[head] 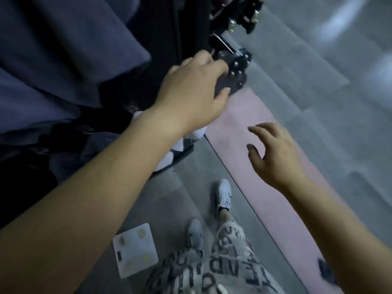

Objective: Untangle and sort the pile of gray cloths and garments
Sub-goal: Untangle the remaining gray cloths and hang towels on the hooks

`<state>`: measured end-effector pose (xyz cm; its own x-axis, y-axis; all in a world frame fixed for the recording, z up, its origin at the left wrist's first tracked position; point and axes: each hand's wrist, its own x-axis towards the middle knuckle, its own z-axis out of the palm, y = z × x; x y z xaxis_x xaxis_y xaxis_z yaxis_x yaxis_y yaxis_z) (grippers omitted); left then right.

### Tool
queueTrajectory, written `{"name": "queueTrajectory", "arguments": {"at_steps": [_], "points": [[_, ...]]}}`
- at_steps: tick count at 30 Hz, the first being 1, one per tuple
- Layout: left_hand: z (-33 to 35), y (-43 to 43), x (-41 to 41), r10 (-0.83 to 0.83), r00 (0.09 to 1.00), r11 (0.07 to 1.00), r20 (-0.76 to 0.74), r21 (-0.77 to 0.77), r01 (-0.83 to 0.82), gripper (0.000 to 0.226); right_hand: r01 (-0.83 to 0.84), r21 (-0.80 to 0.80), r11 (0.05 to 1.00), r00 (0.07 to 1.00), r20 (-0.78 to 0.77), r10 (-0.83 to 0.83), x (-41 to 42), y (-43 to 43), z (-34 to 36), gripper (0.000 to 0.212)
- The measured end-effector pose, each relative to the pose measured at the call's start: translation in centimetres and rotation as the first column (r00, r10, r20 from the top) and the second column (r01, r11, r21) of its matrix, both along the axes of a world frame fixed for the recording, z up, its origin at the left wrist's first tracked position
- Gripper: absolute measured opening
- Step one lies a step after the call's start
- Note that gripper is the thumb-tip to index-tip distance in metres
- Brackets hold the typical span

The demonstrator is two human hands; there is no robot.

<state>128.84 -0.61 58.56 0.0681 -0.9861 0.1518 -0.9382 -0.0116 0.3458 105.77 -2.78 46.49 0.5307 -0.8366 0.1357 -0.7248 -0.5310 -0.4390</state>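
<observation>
The left hand [191,90] grasps a black metal plate [235,73] studded with bolts, fingers curled over its top and thumb pressed to its lower edge. The plate is the lower end of a black hinged frame [237,15] that runs up to the top edge of the view. The right hand [275,153] is released and holds nothing. Its fingers are spread and loosely bent above a pink mat [239,124] that lies on the gray tiled floor [297,71].

The gray cloths [63,49] fill the upper left, heaped in broad bluish-gray folds just beside the left forearm and apart from both hands. What they rest on cannot be made out. Darker fabric and straps [63,132] lie below them. Something white [180,143], too blurred to name, shows under the left wrist.

Near the person's feet, a white bathroom scale [135,249] sits on the floor beside two white sneakers [224,195]. Letter-printed shorts [229,262] show at the bottom edge.
</observation>
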Motion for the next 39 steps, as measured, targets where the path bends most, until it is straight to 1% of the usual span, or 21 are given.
{"name": "queueTrajectory", "arguments": {"at_steps": [3, 5, 8, 10, 13, 19, 21, 24, 27, 30, 32, 35, 39], "points": [[-4.6, -1.5, -5.0, -0.095, 0.995, 0.986, -0.034, 0.134, 0.099, 0.042, 0.17, 0.058, 0.984, 0.984, -0.059, -0.167, -6.0, 3.6, -2.7, 0.043], [-7.5, -2.1, -8.9, -0.175, 0.983, 0.959, -0.063, 0.215, 0.184, 0.045, 0.277, 0.096, 0.956, 0.959, -0.094, -0.268, -9.6, 6.0, -4.2, 0.043], [-11.1, -2.4, -15.3, -0.319, 0.943, 0.89, -0.094, 0.312, 0.332, 0.046, 0.446, 0.14, 0.884, 0.893, -0.14, -0.428, -14.5, 9.6, -6.0, 0.043], [-13.3, -2.4, -19.7, -0.417, 0.904, 0.826, -0.097, 0.373, 0.422, 0.046, 0.546, 0.152, 0.824, 0.835, -0.183, -0.519, -17.5, 11.9, -7.0, 0.044], [-16.1, -2.4, -26.4, -0.551, 0.828, 0.715, -0.104, 0.453, 0.532, 0.047, 0.687, 0.162, 0.708, 0.723, -0.246, -0.645, -22.0, 15.1, -8.2, 0.043], [-19.8, -2.4, -39.8, -0.789, 0.603, 0.457, -0.117, 0.545, 0.703, 0.047, 0.893, 0.181, 0.412, 0.448, -0.293, -0.845, -30.1, 20.7, -9.9, 0.045], [-20.4, -2.9, -44.8, -0.85, 0.518, 0.383, -0.101, 0.557, 0.737, 0.048, 0.932, 0.19, 0.309, 0.356, -0.312, -0.881, -32.6, 21.9, -10.5, 0.046], [-21.1, -3.8, -52.7, -0.92, 0.384, 0.277, -0.077, 0.565, 0.777, 0.048, 0.957, 0.228, 0.177, 0.246, -0.321, -0.915, -36.2, 22.8, -11.6, 0.048], [-21.8, -5.2, -60.6, -0.957, 0.288, 0.211, -0.043, 0.579, 0.788, 0.049, 0.953, 0.297, 0.053, 0.154, -0.329, -0.931, -40.3, 22.5, -12.6, 0.054], [-21.7, -6.9, -67.8, -0.972, 0.232, 0.171, -0.037, 0.567, 0.806, 0.051, 0.936, 0.352, -0.024, 0.102, -0.335, -0.937, -44.3, 21.7, -13.0, 0.062], [-21.1, -8.0, -72.3, -0.981, 0.193, 0.143, -0.035, 0.55, 0.823, 0.052, 0.928, 0.367, -0.07, 0.058, -0.327, -0.943, -47.0, 20.9, -12.9, 0.062], [-20.1, -9.6, -78.6, -0.994, 0.112, 0.089, -0.01, 0.537, 0.839, 0.054, 0.909, 0.385, -0.159, -0.041, -0.297, -0.954, -51.0, 19.0, -12.4, 0.059], [-20.3, -13.0, -86.9, -1.0, 0.004, 0.005, 0.003, 0.521, 0.853, 0.054, 0.887, 0.386, -0.252, -0.167, -0.24, -0.956, -56.8, 15.0, -12.9, 0.06]]}}
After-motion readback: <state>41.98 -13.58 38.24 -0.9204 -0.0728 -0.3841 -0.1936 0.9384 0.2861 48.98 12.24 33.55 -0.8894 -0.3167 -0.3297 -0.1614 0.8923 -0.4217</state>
